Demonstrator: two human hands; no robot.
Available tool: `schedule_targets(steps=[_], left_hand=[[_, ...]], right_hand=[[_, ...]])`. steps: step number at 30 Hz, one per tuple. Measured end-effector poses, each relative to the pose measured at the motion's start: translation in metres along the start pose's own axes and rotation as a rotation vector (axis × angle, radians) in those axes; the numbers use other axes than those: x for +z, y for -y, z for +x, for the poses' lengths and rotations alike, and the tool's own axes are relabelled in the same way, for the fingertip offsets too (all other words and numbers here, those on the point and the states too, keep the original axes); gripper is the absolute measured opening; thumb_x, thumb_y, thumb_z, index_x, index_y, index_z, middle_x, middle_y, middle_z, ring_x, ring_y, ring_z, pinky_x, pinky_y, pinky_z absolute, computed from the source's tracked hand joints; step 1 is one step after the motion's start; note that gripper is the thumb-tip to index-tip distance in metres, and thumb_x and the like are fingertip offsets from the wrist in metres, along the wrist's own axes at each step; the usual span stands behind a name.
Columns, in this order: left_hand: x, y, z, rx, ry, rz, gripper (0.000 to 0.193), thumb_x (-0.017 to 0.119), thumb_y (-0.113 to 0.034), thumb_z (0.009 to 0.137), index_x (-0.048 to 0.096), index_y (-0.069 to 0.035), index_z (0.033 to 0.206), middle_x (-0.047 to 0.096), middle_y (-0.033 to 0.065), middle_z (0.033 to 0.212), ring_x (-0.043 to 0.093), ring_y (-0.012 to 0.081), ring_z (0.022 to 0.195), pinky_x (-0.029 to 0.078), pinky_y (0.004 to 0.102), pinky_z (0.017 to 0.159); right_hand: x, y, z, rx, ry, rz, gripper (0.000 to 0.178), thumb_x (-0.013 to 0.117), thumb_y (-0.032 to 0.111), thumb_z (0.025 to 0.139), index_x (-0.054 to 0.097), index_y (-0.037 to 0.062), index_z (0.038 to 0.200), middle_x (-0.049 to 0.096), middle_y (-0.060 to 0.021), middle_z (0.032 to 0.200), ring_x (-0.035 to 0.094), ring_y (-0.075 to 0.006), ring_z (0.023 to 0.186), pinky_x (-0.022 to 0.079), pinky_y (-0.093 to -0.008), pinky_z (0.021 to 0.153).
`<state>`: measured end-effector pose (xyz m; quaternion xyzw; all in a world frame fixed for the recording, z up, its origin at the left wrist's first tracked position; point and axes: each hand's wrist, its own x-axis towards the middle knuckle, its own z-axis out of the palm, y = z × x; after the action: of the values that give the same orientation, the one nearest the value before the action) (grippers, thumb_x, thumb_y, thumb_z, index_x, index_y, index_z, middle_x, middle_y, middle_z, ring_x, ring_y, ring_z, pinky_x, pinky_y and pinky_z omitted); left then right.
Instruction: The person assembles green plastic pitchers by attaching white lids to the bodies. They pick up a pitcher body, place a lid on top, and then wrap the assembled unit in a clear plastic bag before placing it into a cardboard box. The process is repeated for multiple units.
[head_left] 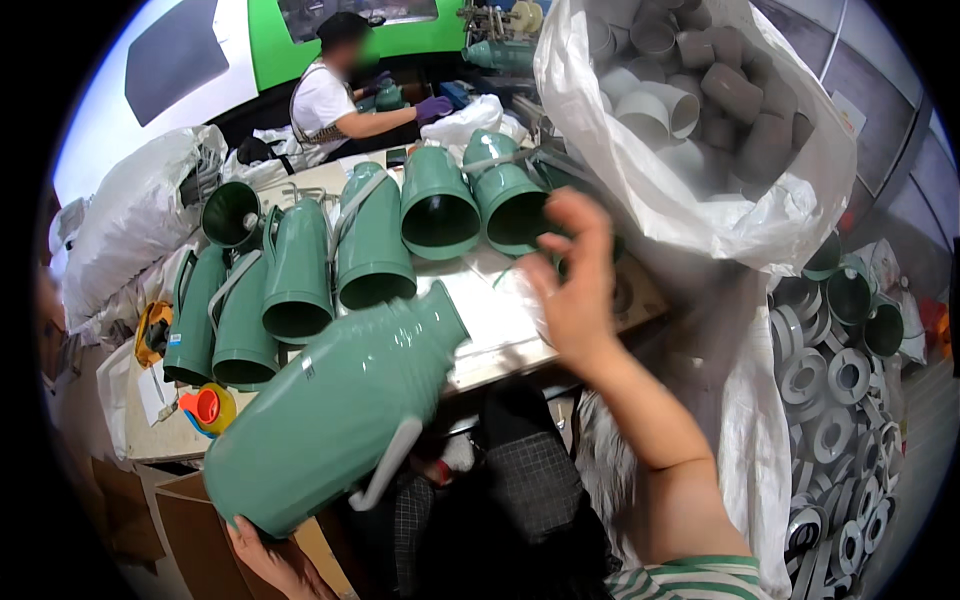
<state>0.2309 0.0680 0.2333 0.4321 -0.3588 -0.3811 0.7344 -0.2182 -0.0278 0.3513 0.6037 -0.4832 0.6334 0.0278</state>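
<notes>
A green thermos jug shell (330,410) with a grey handle (388,462) lies tilted across the front of me, its narrow neck up to the right. My left hand (270,560) grips it at its wide lower end; the fingers under it are partly hidden. My right hand (575,280) is raised over the right part of the worktable, fingers curved and apart, apart from the jug. Behind it lies the nearest of several green jug shells on the table, a shell (505,190) with its open end toward me.
On the worktable (480,360) more green shells lie side by side, with a yellow and orange tape roll (210,408) at the left corner. A big white sack (690,215) of grey cylinders stands right, grey rings (830,435) below it. A co-worker (335,100) sits across the table.
</notes>
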Motion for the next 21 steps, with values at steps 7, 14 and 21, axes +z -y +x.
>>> schedule_targets(steps=[7,14,21], left_hand=[[0.010,0.060,0.010,-0.404,0.102,-0.427,0.045,0.049,-0.028,0.105,0.053,0.000,0.139,0.057,0.0144,0.141,0.054,0.0277,0.129,0.041,0.0452,0.113],[0.045,0.069,0.008,-0.484,0.065,-0.490,0.044,0.048,-0.025,0.106,0.050,0.002,0.141,0.056,0.0143,0.143,0.052,0.0278,0.133,0.038,0.0444,0.115],[0.028,0.061,0.012,-0.429,0.128,-0.295,0.041,0.050,-0.026,0.105,0.053,0.003,0.135,0.062,0.0135,0.133,0.060,0.0253,0.122,0.047,0.0416,0.106]], right_hand=[[-0.109,-0.113,0.205,0.682,-0.397,0.345,0.099,0.066,0.058,0.090,0.013,0.0147,0.161,0.035,-0.0223,0.154,0.058,-0.0410,0.116,0.053,-0.0431,0.093],[-0.088,-0.121,0.157,-0.102,-0.751,-0.340,0.078,0.092,0.034,0.071,0.047,-0.0047,0.123,0.045,-0.0201,0.127,0.053,-0.0318,0.114,0.047,-0.0411,0.096],[-0.034,-0.041,-0.046,0.694,0.332,1.604,0.049,0.040,0.037,0.107,0.051,0.0045,0.141,0.057,-0.0116,0.140,0.056,-0.0241,0.127,0.045,-0.0400,0.108]])
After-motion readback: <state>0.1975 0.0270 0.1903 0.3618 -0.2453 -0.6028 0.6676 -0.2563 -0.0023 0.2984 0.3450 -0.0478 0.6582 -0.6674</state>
